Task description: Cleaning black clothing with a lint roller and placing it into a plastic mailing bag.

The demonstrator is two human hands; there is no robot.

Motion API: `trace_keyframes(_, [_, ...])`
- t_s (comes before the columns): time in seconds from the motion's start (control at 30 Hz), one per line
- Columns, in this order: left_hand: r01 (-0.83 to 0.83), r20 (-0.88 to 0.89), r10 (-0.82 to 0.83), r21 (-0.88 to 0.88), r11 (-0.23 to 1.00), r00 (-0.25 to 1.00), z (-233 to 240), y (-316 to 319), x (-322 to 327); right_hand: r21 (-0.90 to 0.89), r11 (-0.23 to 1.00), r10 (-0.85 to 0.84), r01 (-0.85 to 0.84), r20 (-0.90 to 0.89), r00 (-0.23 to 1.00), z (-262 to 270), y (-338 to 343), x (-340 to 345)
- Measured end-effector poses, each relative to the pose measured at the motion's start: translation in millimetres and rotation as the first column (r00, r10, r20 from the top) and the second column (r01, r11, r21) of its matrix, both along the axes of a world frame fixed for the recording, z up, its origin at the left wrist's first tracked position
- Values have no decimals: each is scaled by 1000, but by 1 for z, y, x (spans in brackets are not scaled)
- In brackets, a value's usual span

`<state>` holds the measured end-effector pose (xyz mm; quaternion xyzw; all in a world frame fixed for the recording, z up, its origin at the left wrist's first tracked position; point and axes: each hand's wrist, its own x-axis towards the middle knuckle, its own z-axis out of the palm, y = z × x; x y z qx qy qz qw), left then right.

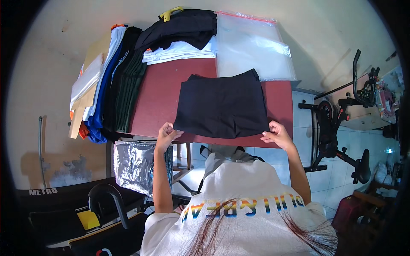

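Note:
Black folded fabric shorts or trousers [221,105] lie on the dark red tabletop [160,96] before me, the waistband on the far side. My left hand [168,134] pinches the near left corner of the cloth between thumb and fingers. At the near right corner, my right hand [276,136] grips the edge the same way. Beyond the garment lie clear plastic bags [253,48] with a red strip on top. Another black garment [185,27] rests on folded white cloth [182,52], with a yellow-handled tool [171,13] on it.
Stacks of dark green [129,92] and blue garments [109,86] fill the table's left end, beside plastic packs [88,76]. Below stands a plastic-wrapped dark bundle [134,166]. An exercise bike [333,128] stands at the right, and black padded gym equipment [109,236] at the lower left.

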<state>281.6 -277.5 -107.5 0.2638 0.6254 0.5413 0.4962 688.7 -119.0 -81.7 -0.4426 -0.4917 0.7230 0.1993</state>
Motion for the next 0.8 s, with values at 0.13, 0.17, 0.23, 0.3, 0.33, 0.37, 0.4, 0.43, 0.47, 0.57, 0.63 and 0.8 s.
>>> trace_keyframes(0.13, [65,-183,-49,84,994,982,-8,-2,0,209,978,3,6,-43,999,-25,-2,7])
trace_keyframes(0.17, [64,-180,-49,81,995,982,-9,-3,0,364,931,16,-25,28,999,-26,-2,8])
trace_keyframes(0.23, [98,-384,-77,34,995,920,-6,-4,-3,401,915,6,-46,100,995,-12,-1,4])
trace_keyframes(0.3, [73,-412,-85,-45,996,907,1,-6,-8,441,895,-11,-67,171,985,-9,2,5])
trace_keyframes(0.33, [50,-440,-98,-120,991,892,3,-6,-9,440,898,-41,-22,133,990,-13,5,10])
trace_keyframes(0.37, [50,-439,-98,-119,992,893,1,-6,-9,438,899,-72,23,94,993,-15,8,12])
trace_keyframes(0.4, [67,-441,-86,-57,996,894,-2,-5,-7,469,883,-55,-6,115,992,-13,10,13])
trace_keyframes(0.43, [85,-442,-73,6,996,894,-4,-5,-6,470,883,-54,-7,116,992,-15,9,13])
trace_keyframes(0.47, [84,-442,-72,8,996,894,-5,-7,-4,479,876,-23,-50,146,989,-19,9,12])
trace_keyframes(0.57, [87,-498,-88,-26,996,863,-6,-8,-3,372,922,47,-105,163,985,-20,7,15])
trace_keyframes(0.63, [139,-551,-185,-125,982,814,-1,-9,-8,246,961,95,-128,141,985,-9,4,12])
trace_keyframes(0.8, [31,-437,-122,-209,977,891,-1,-6,-2,151,980,96,-132,227,969,-8,-4,7])
